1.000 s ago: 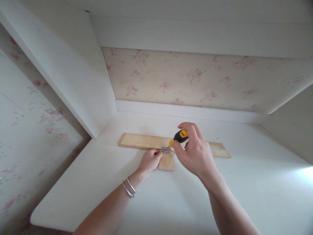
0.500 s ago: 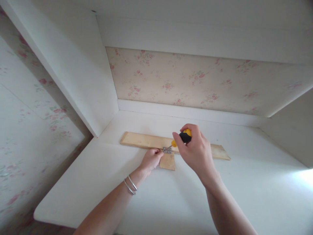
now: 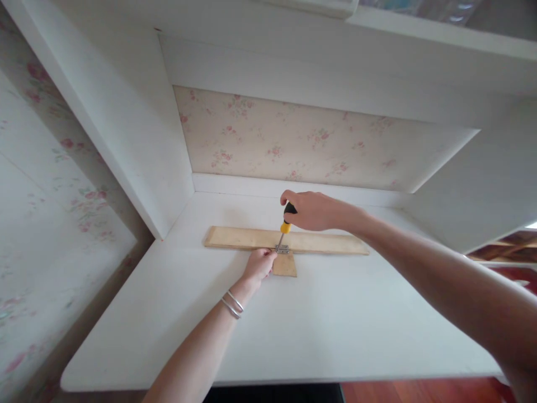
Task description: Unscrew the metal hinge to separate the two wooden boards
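The right hand is clenched around the black-and-yellow handle of a screwdriver, which stands nearly upright with its tip down on a small metal hinge. The hinge sits where a long wooden strip meets a short wooden piece that juts toward the near edge; the two pieces lie flat on the white surface, forming a T. The left hand presses down just beside the hinge, fingers curled onto the wood at the joint, pinning it rather than grasping anything; two thin bangles ring that wrist. The long strip lies parallel to the back ledge, near it but not touching. A white side panel closes in the left, a sloping white panel the right, and floral wallpaper backs the alcove. Broad bare surface lies between the wood and the near edge, and to either side of the arms. No writing or label can be read on the screwdriver or the wood.
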`<state>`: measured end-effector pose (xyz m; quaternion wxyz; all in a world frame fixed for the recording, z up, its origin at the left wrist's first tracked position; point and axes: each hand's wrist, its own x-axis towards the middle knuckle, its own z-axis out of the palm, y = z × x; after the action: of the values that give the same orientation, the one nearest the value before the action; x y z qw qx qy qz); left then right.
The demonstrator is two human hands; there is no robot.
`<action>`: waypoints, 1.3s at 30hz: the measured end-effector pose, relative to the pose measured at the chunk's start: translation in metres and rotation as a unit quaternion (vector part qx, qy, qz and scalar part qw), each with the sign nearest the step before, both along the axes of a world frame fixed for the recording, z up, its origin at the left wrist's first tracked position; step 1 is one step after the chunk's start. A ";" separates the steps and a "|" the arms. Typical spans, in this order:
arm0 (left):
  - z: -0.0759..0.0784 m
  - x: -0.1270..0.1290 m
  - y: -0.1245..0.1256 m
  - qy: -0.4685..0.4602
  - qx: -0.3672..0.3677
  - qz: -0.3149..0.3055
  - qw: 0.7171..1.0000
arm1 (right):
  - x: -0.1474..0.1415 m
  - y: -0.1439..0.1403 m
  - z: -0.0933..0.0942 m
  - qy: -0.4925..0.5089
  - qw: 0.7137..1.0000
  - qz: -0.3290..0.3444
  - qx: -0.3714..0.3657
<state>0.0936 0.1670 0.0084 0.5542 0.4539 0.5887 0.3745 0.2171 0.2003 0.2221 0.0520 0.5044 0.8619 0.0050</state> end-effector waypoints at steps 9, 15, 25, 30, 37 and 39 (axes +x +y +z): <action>-0.004 -0.002 0.004 -0.005 -0.003 -0.008 1.000 | -0.007 0.015 0.010 -0.015 0.997 0.058 -0.051; -0.006 -0.001 0.007 -0.013 -0.012 -0.004 1.000 | -0.006 0.021 0.018 -0.011 0.989 -0.021 -0.145; -0.009 -0.003 0.008 -0.016 -0.002 -0.004 1.000 | -0.014 0.023 0.024 -0.041 0.985 -0.010 -0.166; -0.010 -0.002 0.008 -0.014 0.001 -0.004 1.000 | -0.016 0.024 0.025 -0.017 0.985 0.031 -0.167; -0.008 -0.002 0.007 -0.013 -0.001 -0.002 1.000 | -0.013 0.025 0.024 -0.032 0.990 0.042 -0.132; -0.008 -0.002 0.008 -0.011 0.000 -0.001 1.000 | -0.012 0.024 0.025 -0.011 0.987 0.019 -0.160</action>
<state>0.0921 0.1746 0.0002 0.5612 0.4499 0.5821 0.3792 0.2054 0.2242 0.2475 0.1412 0.4730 0.8604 -0.1267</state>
